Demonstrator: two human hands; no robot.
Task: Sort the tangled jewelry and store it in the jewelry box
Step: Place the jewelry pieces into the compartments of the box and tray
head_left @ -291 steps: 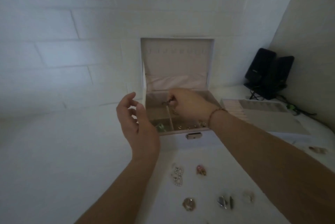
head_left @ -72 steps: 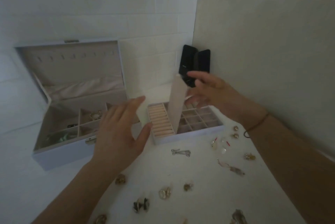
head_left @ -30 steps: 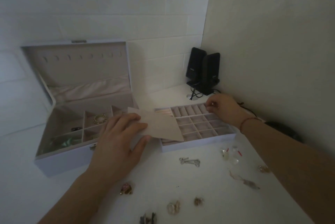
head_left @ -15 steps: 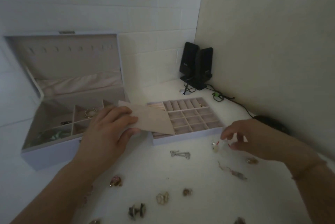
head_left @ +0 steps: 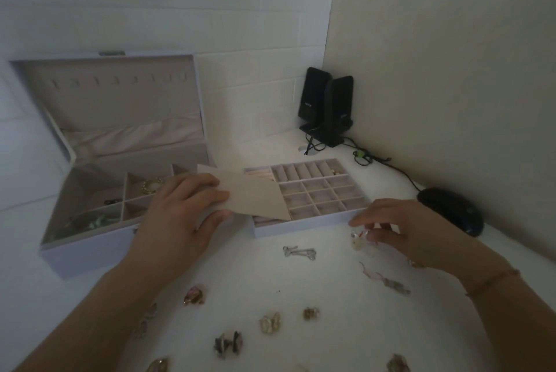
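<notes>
A pale jewelry box [head_left: 87, 254] stands open at the left, with a gold bracelet [head_left: 152, 185] and a few other pieces in its compartments. To its right lies its removable tray [head_left: 304, 228] of small cells. My left hand [head_left: 177, 218] holds a beige flap [head_left: 255, 197] over the tray's left end, thumb under it. My right hand [head_left: 400, 228] is at the tray's front right corner, its fingertips pinching a small pale earring [head_left: 359, 240] on the table. Several earrings and clips lie loose in front, among them a silver clip [head_left: 299, 252].
Two black speakers [head_left: 326, 107] stand in the back corner with cables trailing right. A black mouse [head_left: 451, 210] lies by the right wall, just behind my right hand. White table [head_left: 301, 284], walls behind and right.
My right hand came off the tray's far corner and down to the table in front, closing its fingertips on the small earring. My left hand keeps hold of the flap.
</notes>
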